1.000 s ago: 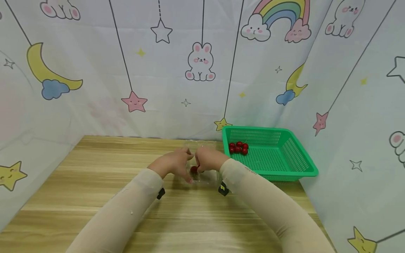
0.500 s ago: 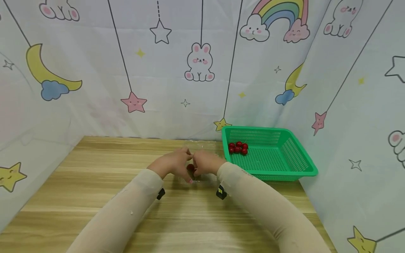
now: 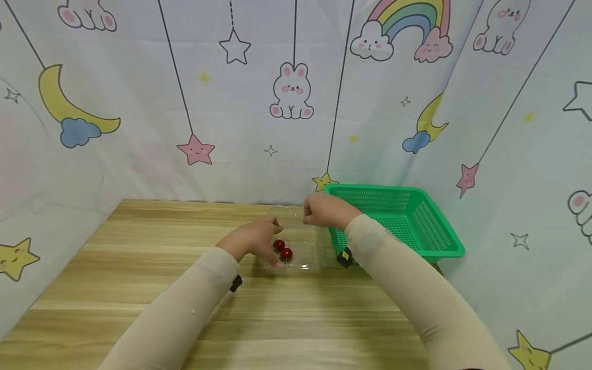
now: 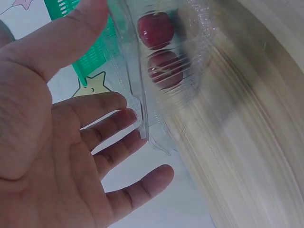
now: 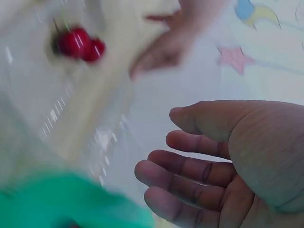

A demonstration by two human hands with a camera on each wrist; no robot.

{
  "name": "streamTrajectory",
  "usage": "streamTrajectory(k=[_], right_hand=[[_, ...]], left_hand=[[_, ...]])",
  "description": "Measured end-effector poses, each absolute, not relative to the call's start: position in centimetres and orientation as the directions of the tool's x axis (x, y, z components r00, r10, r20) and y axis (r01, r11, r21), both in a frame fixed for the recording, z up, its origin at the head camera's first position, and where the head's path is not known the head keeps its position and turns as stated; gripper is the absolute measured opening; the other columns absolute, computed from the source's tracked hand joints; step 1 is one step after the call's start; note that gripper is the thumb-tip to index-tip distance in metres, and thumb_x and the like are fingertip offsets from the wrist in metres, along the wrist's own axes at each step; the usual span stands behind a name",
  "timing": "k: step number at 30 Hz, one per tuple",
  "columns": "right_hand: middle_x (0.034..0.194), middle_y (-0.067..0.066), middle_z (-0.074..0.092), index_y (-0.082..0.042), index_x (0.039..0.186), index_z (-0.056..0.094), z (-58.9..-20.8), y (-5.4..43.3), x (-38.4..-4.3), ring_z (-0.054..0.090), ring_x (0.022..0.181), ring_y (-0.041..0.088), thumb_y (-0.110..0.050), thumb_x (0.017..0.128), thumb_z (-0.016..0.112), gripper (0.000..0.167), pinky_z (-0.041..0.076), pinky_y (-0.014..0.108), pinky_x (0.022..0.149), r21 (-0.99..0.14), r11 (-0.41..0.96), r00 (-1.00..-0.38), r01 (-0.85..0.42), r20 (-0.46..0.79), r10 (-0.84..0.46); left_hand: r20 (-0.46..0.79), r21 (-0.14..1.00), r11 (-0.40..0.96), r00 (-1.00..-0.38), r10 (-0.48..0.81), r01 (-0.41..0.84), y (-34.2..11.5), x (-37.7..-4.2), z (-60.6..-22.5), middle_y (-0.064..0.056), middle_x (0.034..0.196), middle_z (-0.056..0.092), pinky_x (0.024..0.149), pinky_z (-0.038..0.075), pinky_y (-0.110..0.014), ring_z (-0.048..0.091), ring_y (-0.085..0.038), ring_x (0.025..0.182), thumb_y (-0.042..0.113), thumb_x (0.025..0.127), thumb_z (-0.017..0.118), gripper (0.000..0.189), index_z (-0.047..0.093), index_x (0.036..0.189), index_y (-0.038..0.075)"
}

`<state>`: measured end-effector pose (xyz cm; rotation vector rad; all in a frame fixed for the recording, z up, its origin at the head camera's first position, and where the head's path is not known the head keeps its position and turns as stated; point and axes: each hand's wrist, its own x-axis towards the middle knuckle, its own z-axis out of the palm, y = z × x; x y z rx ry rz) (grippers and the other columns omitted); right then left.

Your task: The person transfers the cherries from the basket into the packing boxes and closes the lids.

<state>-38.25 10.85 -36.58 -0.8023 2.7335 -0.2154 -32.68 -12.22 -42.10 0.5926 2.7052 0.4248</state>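
Cherries (image 3: pixel 286 254) lie paired in mid-frame's clear box (image 3: pixel 303 253), left hand (image 3: pixel 252 238) slack; only the right-wrist view shows right hand (image 5: pixel 244 164) empty.

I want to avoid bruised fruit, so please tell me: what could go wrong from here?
The two cherries in the clear box are round and might roll if it is bumped.
The left hand is at the box's edge; a push could slide or tip the box, which looks light.
The right hand, holding nothing, is close to the green basket and might knock its rim.
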Motion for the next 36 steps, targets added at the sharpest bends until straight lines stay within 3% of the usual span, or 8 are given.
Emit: streamTrajectory(k=[5, 9, 13, 19, 21, 26, 30, 36], right_hand=[[0.115, 0.004, 0.082, -0.012, 0.106, 0.087, -34.5, 14.1, -40.6, 0.07, 0.091, 0.016, -0.02, 0.111, 0.07, 0.02, 0.065, 0.042, 0.092, -0.199, 0.866, -0.85, -0.458, -0.186, -0.493], [0.073, -0.003, 0.053, -0.015, 0.068, 0.064, -34.2, 16.8, -42.7, 0.04, 0.066, 0.012, -0.009, 0.104, 0.067, 0.036, 0.044, 0.032, 0.065, -0.237, 0.873, -0.862, -0.427, -0.185, -0.472], [0.059, -0.007, 0.023, -0.022, 0.055, 0.039, -34.9, 19.4, -44.0, 0.021, 0.057, 0.012, -0.005, 0.102, 0.066, 0.057, 0.027, 0.031, 0.057, -0.281, 0.878, -0.869, -0.388, -0.208, -0.45], [0.054, -0.004, 0.034, -0.019, 0.056, 0.046, -37.2, 22.5, -45.6, 0.035, 0.048, 0.013, -0.01, 0.108, 0.067, 0.057, 0.045, 0.031, 0.053, -0.29, 0.913, -0.893, -0.286, -0.264, -0.364], [0.057, 0.0, 0.049, -0.013, 0.061, 0.058, -38.3, 23.2, -46.3, 0.047, 0.051, 0.015, -0.01, 0.109, 0.068, 0.049, 0.05, 0.031, 0.055, -0.273, 0.924, -0.899, -0.266, -0.276, -0.34], [0.102, 0.014, 0.083, -0.006, 0.096, 0.084, -40.7, 24.3, -47.7, 0.08, 0.083, 0.026, -0.015, 0.108, 0.077, 0.017, 0.067, 0.037, 0.073, -0.256, 0.948, -0.9, -0.19, -0.341, -0.272], [0.115, 0.014, 0.083, -0.007, 0.1, 0.086, -41.3, 24.3, -47.6, 0.083, 0.09, 0.028, -0.016, 0.106, 0.08, 0.011, 0.07, 0.041, 0.079, -0.276, 0.954, -0.889, -0.115, -0.401, -0.223], [0.099, 0.011, 0.081, -0.007, 0.089, 0.083, -41.4, 23.6, -46.3, 0.078, 0.079, 0.023, -0.013, 0.106, 0.079, 0.018, 0.064, 0.036, 0.069, -0.276, 0.959, -0.874, -0.06, -0.45, -0.184]], left_hand=[[-0.251, 0.339, 0.872, -0.86, 0.445, 0.352, -12.1, -32.7, -42.3, -0.014, 0.17, 0.049, 0.127, 0.052, -0.055, 0.05, -0.039, 0.157, 0.04, 0.081, 0.106, 0.107, 0.055, 0.168, 0.003], [-0.248, 0.332, 0.873, -0.86, 0.447, 0.358, -12.1, -32.7, -42.4, -0.015, 0.17, 0.049, 0.127, 0.052, -0.055, 0.049, -0.04, 0.157, 0.04, 0.081, 0.106, 0.107, 0.055, 0.168, 0.003], [-0.246, 0.333, 0.873, -0.861, 0.445, 0.356, -12.2, -32.7, -42.3, -0.016, 0.17, 0.049, 0.128, 0.051, -0.055, 0.048, -0.041, 0.159, 0.039, 0.081, 0.106, 0.108, 0.055, 0.168, 0.003], [-0.244, 0.324, 0.875, -0.862, 0.444, 0.359, -12.2, -32.8, -42.3, -0.016, 0.169, 0.05, 0.129, 0.05, -0.056, 0.047, -0.042, 0.16, 0.041, 0.08, 0.106, 0.108, 0.055, 0.167, 0.003], [-0.247, 0.324, 0.876, -0.861, 0.444, 0.359, -12.1, -32.8, -42.3, -0.016, 0.169, 0.05, 0.129, 0.05, -0.056, 0.047, -0.041, 0.16, 0.041, 0.08, 0.106, 0.108, 0.055, 0.168, 0.004], [-0.25, 0.322, 0.874, -0.858, 0.449, 0.363, -12.0, -32.7, -42.3, -0.017, 0.168, 0.051, 0.128, 0.051, -0.055, 0.048, -0.041, 0.158, 0.041, 0.08, 0.106, 0.108, 0.055, 0.167, 0.002], [-0.25, 0.323, 0.876, -0.86, 0.445, 0.359, -11.9, -32.8, -42.2, -0.017, 0.168, 0.051, 0.129, 0.05, -0.055, 0.048, -0.041, 0.157, 0.041, 0.08, 0.107, 0.108, 0.055, 0.167, 0.002], [-0.251, 0.323, 0.879, -0.864, 0.437, 0.351, -12.0, -32.7, -42.0, -0.016, 0.168, 0.051, 0.128, 0.051, -0.055, 0.048, -0.04, 0.158, 0.041, 0.08, 0.106, 0.108, 0.055, 0.167, 0.002]])
